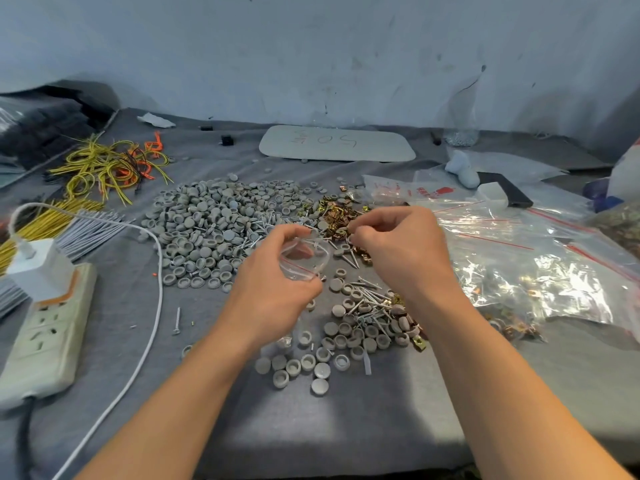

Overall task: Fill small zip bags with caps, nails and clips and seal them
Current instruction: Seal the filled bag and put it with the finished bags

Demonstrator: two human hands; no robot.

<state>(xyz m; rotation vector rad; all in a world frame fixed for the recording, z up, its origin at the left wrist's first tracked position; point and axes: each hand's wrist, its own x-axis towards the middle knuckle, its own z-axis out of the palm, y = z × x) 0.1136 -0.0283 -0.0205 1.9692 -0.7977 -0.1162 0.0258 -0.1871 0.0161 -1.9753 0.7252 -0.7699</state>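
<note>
A small clear zip bag (306,259) with a red seal line is held open in my left hand (277,282), fingers curled round it above the cloth. My right hand (398,244) hovers just right of the bag's mouth with its fingertips pinched together; what they hold is too small to make out. A large heap of grey caps (211,223) lies behind the hands, with nails (259,226) at its right edge. Gold metal clips (334,211) are piled behind my right hand. A smaller mix of caps, nails and clips (363,317) lies between my forearms.
A power strip (45,341) with a white charger and cable sits at the left. Yellow and orange wires (110,164) lie at the back left. Large clear zip bags (519,258) cover the right side. A white tray (336,143) rests near the wall.
</note>
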